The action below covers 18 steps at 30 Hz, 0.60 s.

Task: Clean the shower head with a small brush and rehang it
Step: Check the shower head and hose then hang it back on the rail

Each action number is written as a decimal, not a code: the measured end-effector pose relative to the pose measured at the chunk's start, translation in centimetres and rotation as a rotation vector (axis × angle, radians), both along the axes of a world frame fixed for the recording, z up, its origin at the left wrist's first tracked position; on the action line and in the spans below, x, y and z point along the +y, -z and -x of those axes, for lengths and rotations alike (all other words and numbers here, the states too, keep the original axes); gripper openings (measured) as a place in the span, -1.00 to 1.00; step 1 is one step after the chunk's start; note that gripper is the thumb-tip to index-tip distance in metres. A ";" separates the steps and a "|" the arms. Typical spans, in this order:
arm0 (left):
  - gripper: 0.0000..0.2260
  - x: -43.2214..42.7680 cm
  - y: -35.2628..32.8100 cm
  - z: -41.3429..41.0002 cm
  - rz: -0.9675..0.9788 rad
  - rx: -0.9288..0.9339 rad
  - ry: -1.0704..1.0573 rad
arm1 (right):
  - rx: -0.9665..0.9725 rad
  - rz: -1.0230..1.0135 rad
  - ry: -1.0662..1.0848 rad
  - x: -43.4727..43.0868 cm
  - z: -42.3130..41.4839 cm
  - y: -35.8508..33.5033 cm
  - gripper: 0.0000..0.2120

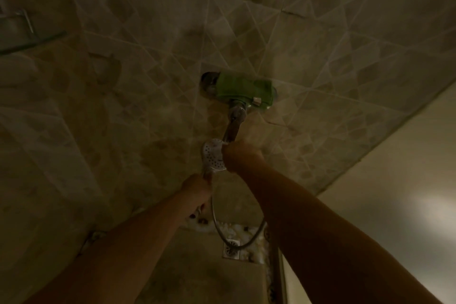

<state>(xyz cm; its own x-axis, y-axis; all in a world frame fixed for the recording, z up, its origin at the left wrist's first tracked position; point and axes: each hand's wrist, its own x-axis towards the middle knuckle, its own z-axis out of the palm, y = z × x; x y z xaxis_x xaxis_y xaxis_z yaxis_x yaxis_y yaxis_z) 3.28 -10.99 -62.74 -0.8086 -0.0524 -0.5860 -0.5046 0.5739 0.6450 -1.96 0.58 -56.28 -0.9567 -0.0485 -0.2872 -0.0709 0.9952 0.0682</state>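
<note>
No writing is showing. The left hand (pixel 197 189) is gripping the shower head (pixel 213 157) handle; the right hand (pixel 240 157) is fisted against its face, hiding whatever it holds.

I see my left hand (pixel 197 190) wrapped around the handle of the shower head (pixel 213 157), its perforated face turned toward me. My right hand (pixel 240 155) is clenched in a fist right against the face's right edge; whatever it holds is hidden. A metal hose (pixel 217 227) loops down from my left hand toward the floor drain (pixel 231 249). Above, a green cloth (pixel 244 90) is wrapped over the wall valve on the dim, diamond-patterned tiled wall (pixel 123 106)
</note>
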 end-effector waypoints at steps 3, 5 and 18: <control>-0.42 0.4 -0.5 0.9 -0.049 -0.007 0.010 | 0.016 0.013 0.009 0.1 1.5 -0.5 -0.64; -0.39 0.4 -0.3 1.3 -0.032 0.019 0.036 | 0.018 0.047 0.021 0.1 2.5 -0.5 -0.64; -0.41 -0.1 -0.4 -0.4 -0.203 0.031 -0.205 | -0.310 0.934 0.469 0.2 -3.7 -1.4 -0.81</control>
